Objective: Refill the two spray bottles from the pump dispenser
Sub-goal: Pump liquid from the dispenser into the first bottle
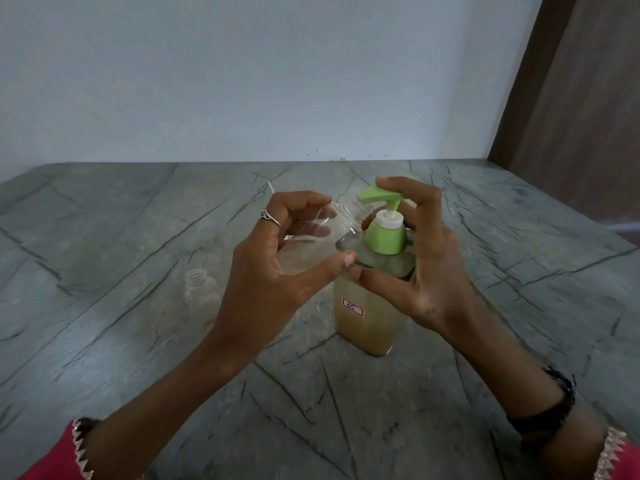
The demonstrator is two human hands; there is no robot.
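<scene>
I had my left hand [277, 244] wrapped around a clear spray bottle [322, 223], fingers curled over its far side and thumb across the near side, tilting it so its open threaded neck pointed right, toward the green spout of the pump dispenser [377, 271]. My right hand [422, 258] was on the dispenser itself: index finger laid over the top of the green pump head [375, 195], thumb against the near shoulder of the body, the other fingers curled round its far side. The dispenser stood on the grey veined countertop [138, 237], near the middle, and looked well over half full of cloudy yellowish liquid, with a small red-edged label facing me. As far as I could judge, the refilling had barely begun. The bottle in my hand looked empty or nearly so, and I saw no liquid running from the spout. The second spray bottle [201, 285] stood uncapped on the counter to the left of my left wrist, just beside it, and also looked empty, so both fills were left to do, and the spray heads to refit after. Much was hard to read: both bottles were transparent and blurred against the stone, my palm covered the lower half of the held one, and I could not tell whether the pump head was pressed down. A thin white line on the counter beyond my left hand may have been a dip tube; the spray heads I could not make out.
</scene>
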